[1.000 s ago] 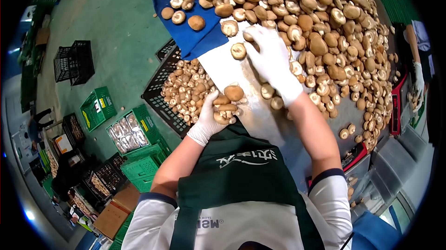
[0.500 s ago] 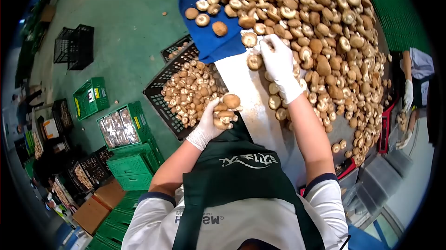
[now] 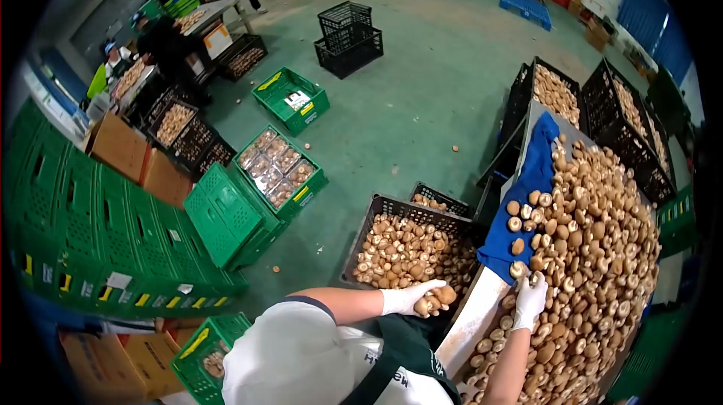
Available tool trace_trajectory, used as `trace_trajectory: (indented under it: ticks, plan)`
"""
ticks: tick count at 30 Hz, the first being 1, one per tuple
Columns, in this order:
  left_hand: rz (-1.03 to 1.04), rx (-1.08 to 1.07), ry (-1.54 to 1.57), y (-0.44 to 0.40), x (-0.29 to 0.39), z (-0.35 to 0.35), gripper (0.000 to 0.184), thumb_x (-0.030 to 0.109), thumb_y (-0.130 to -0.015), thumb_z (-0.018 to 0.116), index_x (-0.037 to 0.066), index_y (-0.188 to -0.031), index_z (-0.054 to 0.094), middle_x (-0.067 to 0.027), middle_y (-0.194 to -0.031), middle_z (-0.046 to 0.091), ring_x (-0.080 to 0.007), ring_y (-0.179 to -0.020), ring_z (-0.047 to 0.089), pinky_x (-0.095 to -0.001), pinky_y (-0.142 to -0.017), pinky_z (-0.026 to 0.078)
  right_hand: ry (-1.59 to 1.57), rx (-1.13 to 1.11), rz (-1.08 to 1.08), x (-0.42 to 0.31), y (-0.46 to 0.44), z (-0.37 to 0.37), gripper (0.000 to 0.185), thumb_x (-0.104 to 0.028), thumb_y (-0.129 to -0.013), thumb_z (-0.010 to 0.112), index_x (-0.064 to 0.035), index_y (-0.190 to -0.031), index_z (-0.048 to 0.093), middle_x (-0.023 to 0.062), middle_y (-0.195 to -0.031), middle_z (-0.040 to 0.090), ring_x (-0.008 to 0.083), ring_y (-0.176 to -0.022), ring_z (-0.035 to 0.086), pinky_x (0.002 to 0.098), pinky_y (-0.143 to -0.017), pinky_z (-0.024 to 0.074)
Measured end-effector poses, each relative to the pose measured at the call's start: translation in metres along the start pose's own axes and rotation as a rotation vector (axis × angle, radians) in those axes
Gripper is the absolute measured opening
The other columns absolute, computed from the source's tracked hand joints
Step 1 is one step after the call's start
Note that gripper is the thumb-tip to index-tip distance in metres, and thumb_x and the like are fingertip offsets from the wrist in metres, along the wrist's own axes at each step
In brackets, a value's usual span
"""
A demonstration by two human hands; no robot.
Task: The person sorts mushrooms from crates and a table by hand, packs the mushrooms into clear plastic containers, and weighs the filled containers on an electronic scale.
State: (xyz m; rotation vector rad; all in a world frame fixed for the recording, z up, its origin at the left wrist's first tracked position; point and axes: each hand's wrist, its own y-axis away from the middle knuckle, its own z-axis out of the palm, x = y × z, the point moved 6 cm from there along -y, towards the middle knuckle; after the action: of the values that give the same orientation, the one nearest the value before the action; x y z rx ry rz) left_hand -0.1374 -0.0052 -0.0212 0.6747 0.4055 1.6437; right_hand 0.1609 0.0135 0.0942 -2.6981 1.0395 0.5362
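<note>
My left hand (image 3: 410,299), in a white glove, is closed around several brown shiitake mushrooms (image 3: 435,300). It is just above the near edge of a black crate (image 3: 356,253) of mushrooms. My right hand (image 3: 530,301), also gloved, reaches to the left side of a large mushroom pile (image 3: 595,254) on the table. Its thumb and fingers close around what looks like one brown mushroom, mostly covered by the fingers. Beside those fingertips lies a pale mushroom with its underside up (image 3: 518,269). A blue cloth (image 3: 497,243) lies under the pile's left edge.
A bare white strip (image 3: 474,315) of tabletop lies between my hands. Black crates of mushrooms (image 3: 556,95) stand past the table's far end. Left are a green crate of packed trays (image 3: 279,168), stacked green crates (image 3: 113,239) and cardboard boxes (image 3: 120,149). People (image 3: 162,44) are at a far table.
My view has swung up and left, showing more of the room. My left hand still holds mushrooms. My right hand stays at the pile's left edge.
</note>
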Motion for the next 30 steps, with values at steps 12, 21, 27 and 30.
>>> trace_trajectory:
  ticks: [12, 21, 27, 30]
  plan:
    - [0.092, -0.178, 0.104, 0.026, -0.008, -0.026, 0.039, 0.05, -0.093, 0.057, 0.013, -0.08, 0.053, 0.0028, -0.063, 0.046, -0.0155, -0.061, 0.049, -0.023, -0.045, 0.04, -0.002, -0.074, -0.134, -0.011, -0.016, 0.035, 0.037, -0.028, -0.085, 0.068, -0.0091, -0.116, 0.065, 0.0165, -0.103, 0.07, 0.032, -0.095, 0.067, 0.0388, -0.086, 0.0512]
    - [0.196, 0.148, 0.134, 0.058, 0.002, -0.027, 0.043, 0.05, -0.096, 0.053, 0.009, -0.084, 0.06, -0.0041, -0.07, 0.058, -0.0165, -0.054, 0.054, -0.0212, -0.043, 0.038, -0.602, -0.436, -0.267, -0.058, 0.041, 0.076, 0.031, -0.013, -0.088, 0.071, 0.0003, -0.116, 0.065, 0.0071, -0.101, 0.068, 0.0117, -0.084, 0.061, 0.0255, -0.075, 0.05]
    - [0.006, -0.048, 0.465, 0.057, -0.005, -0.05, 0.055, 0.047, -0.093, 0.055, -0.002, -0.119, 0.055, -0.0134, -0.085, 0.064, -0.022, -0.059, 0.059, -0.0283, -0.042, 0.046, -0.473, -0.314, -0.205, -0.119, 0.062, 0.014, 0.036, -0.027, -0.092, 0.066, -0.0039, -0.12, 0.065, 0.0093, -0.112, 0.069, 0.0181, -0.103, 0.063, 0.0289, -0.094, 0.0475]
    - [0.092, 0.094, 0.173, 0.067, -0.005, -0.058, 0.061, 0.055, -0.093, 0.048, 0.006, -0.131, 0.053, -0.017, -0.112, 0.065, -0.0235, -0.075, 0.064, -0.0317, -0.053, 0.051, -0.359, -0.336, -0.14, -0.099, 0.104, 0.007, 0.037, -0.033, -0.09, 0.065, -0.0077, -0.117, 0.066, 0.0131, -0.094, 0.069, 0.0244, -0.093, 0.064, 0.0354, -0.087, 0.0499]
